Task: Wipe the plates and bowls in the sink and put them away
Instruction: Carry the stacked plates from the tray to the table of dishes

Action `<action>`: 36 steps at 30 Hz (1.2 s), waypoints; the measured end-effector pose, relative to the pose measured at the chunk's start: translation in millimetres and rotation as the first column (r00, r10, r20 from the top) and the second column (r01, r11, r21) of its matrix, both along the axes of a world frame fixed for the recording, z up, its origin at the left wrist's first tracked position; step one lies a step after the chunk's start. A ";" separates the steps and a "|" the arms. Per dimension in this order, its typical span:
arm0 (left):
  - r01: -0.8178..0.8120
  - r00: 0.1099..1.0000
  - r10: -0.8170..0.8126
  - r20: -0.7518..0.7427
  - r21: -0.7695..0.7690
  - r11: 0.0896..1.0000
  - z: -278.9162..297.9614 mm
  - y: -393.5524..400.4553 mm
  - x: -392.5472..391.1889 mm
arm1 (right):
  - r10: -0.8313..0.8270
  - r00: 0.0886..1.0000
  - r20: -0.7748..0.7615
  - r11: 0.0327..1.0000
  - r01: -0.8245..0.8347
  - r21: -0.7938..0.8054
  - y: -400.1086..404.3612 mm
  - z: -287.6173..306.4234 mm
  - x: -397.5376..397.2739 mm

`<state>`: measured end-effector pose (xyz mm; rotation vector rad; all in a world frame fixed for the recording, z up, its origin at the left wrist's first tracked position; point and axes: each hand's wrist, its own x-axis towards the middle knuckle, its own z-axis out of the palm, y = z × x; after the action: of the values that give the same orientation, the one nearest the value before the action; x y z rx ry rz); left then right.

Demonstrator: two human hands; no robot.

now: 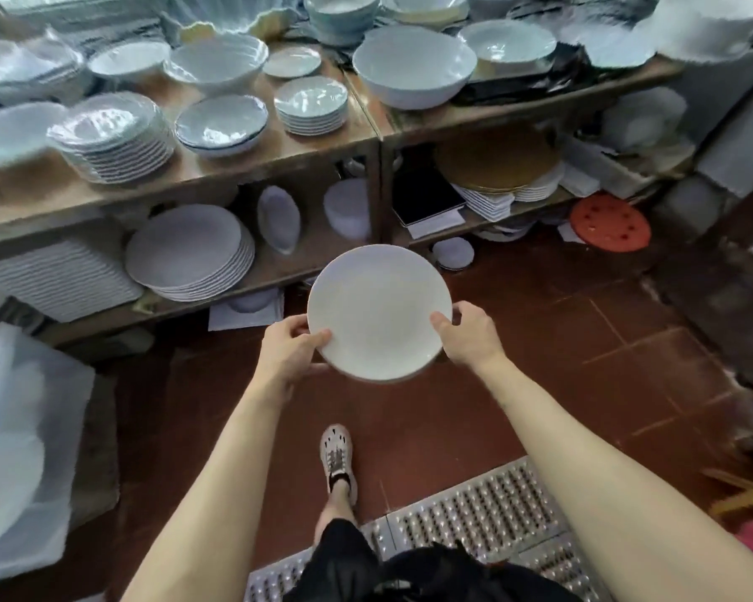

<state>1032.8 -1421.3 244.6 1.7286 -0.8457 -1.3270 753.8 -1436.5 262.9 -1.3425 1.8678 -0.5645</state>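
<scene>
A round white plate (379,312) is held out in the air above the red tiled floor (583,341), in front of a wooden shelf (279,154). The left hand (290,347) grips its near-left rim, thumb on top and fingers clamped beneath; the right hand (468,334) grips the near-right rim likewise. The shelf carries stacked plates (192,254) below and bowls (414,65) above. A metal grate (474,510) lies by the person's shoe (338,460).
</scene>
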 end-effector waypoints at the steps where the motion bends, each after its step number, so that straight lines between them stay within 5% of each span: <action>1: 0.020 1.000 -0.020 -0.002 -0.009 1.000 0.2 -31.7 9.8 | -0.008 1.000 -0.001 1.000 0.008 -0.005 -28.2 -2.1 10.3; 11: 0.149 0.988 -0.151 0.038 0.047 0.988 49.0 -304.2 74.1 | -0.141 0.987 0.071 0.990 0.141 0.002 -271.0 23.9 79.8; 20: 0.038 0.995 -0.048 0.083 0.114 0.993 40.6 -521.5 122.9 | -0.003 0.999 0.053 1.000 0.003 0.000 -509.4 16.8 122.8; 29: 0.017 0.984 -0.053 0.170 0.208 0.978 37.4 -671.9 166.5 | 0.148 0.988 -0.044 0.988 -0.146 0.041 -689.1 20.9 179.3; 36: 0.045 0.960 -0.114 0.257 0.260 0.964 19.2 -728.9 183.3 | 0.212 0.950 -0.229 0.977 -0.199 0.077 -739.9 2.0 201.9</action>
<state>1216.1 -2150.3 263.8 2.1318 -0.9379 -1.3155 955.7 -2176.4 264.9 -1.6031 1.8824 -0.2539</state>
